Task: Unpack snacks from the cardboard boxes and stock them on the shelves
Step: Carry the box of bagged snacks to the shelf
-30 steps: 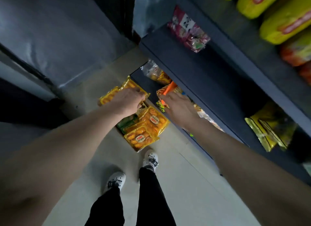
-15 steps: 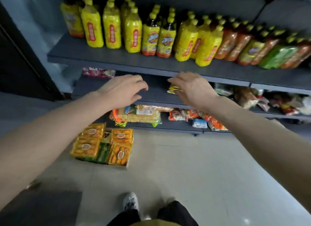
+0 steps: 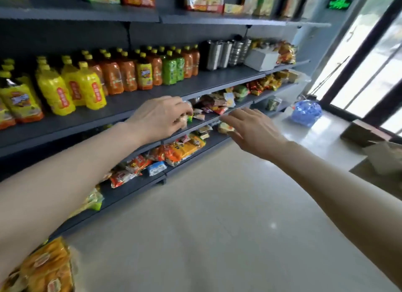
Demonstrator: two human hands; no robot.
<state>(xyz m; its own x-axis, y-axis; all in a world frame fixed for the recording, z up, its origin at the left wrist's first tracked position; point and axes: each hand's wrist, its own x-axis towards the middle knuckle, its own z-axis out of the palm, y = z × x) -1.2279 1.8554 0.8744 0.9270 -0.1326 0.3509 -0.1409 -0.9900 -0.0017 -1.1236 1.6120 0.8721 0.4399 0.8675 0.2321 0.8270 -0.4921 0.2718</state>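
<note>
My left hand (image 3: 161, 117) reaches to the middle shelf (image 3: 208, 117); its curled fingers pinch a small pale and green snack packet (image 3: 187, 119) at the edge of a pile of small snack packets (image 3: 217, 102). My right hand (image 3: 250, 128) hovers just in front of the same shelf edge with fingers spread and holds nothing. A small yellow packet (image 3: 226, 127) lies by its fingertips on the shelf below. Orange snack packs (image 3: 47, 267) sit in the box on the floor at the bottom left.
Yellow, orange and green drink bottles (image 3: 108, 78) fill the shelf above, with metal cups (image 3: 224, 52) further right. Larger snack bags (image 3: 174, 152) lie on the lowest shelves. A blue bag (image 3: 306, 113) and cardboard boxes (image 3: 369, 139) stand on the floor at the right.
My view has swung up and right from the floor box to the shelves. Both hands moved right along the shelf; my right hand, which pinched a yellow packet, now has its fingers spread.
</note>
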